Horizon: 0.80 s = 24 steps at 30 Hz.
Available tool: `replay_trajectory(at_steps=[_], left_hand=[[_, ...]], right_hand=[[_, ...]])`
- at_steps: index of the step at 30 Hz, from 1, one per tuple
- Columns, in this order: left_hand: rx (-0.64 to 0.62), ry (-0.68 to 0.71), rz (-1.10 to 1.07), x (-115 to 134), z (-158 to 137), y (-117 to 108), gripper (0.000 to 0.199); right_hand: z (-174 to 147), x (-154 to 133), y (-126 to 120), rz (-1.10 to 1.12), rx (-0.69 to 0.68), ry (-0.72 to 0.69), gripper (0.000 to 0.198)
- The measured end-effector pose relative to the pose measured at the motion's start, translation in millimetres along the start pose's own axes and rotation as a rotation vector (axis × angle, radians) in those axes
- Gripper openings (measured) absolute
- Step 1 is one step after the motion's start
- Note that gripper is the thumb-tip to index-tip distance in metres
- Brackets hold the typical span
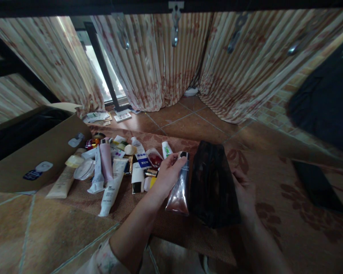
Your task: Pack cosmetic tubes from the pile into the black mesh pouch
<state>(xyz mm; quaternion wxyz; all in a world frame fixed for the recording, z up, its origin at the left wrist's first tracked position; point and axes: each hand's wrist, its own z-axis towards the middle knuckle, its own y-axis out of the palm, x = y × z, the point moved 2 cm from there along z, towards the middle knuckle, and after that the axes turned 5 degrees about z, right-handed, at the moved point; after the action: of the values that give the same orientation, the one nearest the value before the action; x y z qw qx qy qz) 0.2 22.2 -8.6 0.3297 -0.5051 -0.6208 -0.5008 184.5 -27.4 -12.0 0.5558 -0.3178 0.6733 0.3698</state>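
My left hand (169, 172) is closed around the top of a dark, shiny squeeze tube (180, 196), its flat end pointing toward me. Just right of it, a black mesh pouch (210, 182) stands upright in my right hand (244, 190), whose fingers are closed on its right side. Left of my hands lies a pile of toiletries: a white tube (113, 188), a pink tube (105, 161), a beige tube (63, 180) and a round clear-lidded jar (84, 169). A small white tube with a green print (166, 149) stands behind my left hand.
A cardboard box (45, 152) with black material inside stands at the left. On the brown patterned mat (263, 179) at the right lies a dark flat device (318, 186). Striped curtains (165, 64) hang behind, with papers (122, 116) on the tiled floor. A black bar with metal hooks (175, 26) crosses the top.
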Motion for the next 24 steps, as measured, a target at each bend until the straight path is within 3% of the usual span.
replay_trajectory(at_steps=[9,17,24], left_hand=[[-0.008,0.010,-0.013,-1.5,3.5,-1.6,0.025],[0.109,0.011,0.090,2.4,-0.1,-4.3,0.016],[0.030,-0.044,-0.019,-0.1,2.7,-4.6,0.013]], right_hand=[[2.2,4.8,-2.9,0.033,0.017,0.058,0.027],[0.5,-1.3,0.1,-0.005,0.037,0.012,0.030],[1.8,1.6,-0.2,0.028,0.009,0.023,0.029]])
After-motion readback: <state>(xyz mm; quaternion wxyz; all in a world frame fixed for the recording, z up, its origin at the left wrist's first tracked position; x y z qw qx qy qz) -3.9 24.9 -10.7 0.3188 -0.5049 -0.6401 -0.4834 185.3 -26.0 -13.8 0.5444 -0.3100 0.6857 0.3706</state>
